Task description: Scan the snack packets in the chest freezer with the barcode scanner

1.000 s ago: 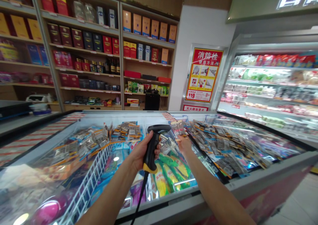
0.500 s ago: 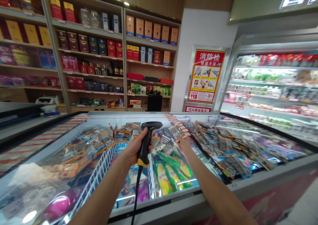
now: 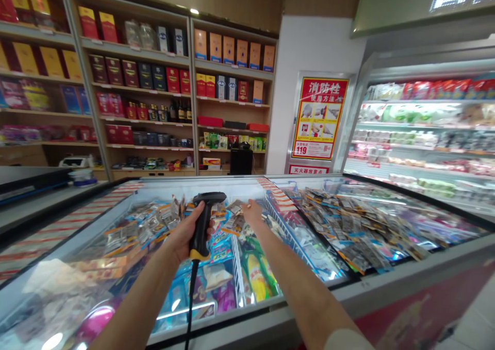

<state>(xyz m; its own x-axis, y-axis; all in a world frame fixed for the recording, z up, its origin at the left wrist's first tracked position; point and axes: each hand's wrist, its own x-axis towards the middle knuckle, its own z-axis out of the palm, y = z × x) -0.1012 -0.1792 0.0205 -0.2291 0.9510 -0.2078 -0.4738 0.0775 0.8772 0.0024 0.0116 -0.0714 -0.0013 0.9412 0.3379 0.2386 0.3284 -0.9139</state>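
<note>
My left hand [image 3: 193, 231] is wrapped round the handle of a black and yellow barcode scanner [image 3: 201, 226], whose head points right and whose cable hangs down. Over the freezer, my right hand [image 3: 252, 213] pinches the edge of a small flat snack packet [image 3: 234, 206]; its fingertips are partly hidden. Just below that lies another orange-edged packet [image 3: 232, 225]. Left of the scanner, more silver and orange packets [image 3: 154, 221] are spread on the glass. A big pile of similar packets [image 3: 344, 226] covers the right-hand lid.
Beneath the hands is a chest freezer [image 3: 270, 311] with sliding glass lids. Inside, a white wire divider [image 3: 236, 272] separates bagged goods, among them green and yellow corn-like packs [image 3: 257, 278]. Shelves of boxes [image 3: 143, 79] stand behind, and a lit refrigerated display [image 3: 421, 138] is at the right.
My right hand has moved left with the packet, toward the middle of the freezer. The scanner in my left hand has shifted left too. More of the right-hand wire divider shows.
</note>
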